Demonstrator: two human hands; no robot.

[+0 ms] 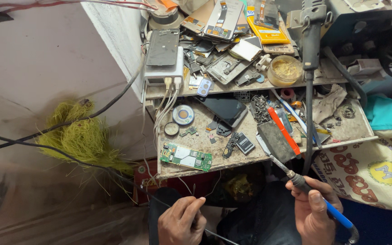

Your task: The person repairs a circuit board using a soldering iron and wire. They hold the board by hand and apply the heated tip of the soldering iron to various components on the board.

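Lower right, the right hand [313, 212] grips a soldering iron [296, 178]; lower centre, the left hand [182, 223] pinches a thin wire [195, 193]. The hot tip could burn nearby fingers.

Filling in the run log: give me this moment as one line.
right hand: holds soldering iron | left hand: pinches thin wire | green circuit board: on bench

I have one head-worn view only, looking steeply down and forward from close range; cluttered bench [214, 156] lies far, both hands at the near edge, wall at left
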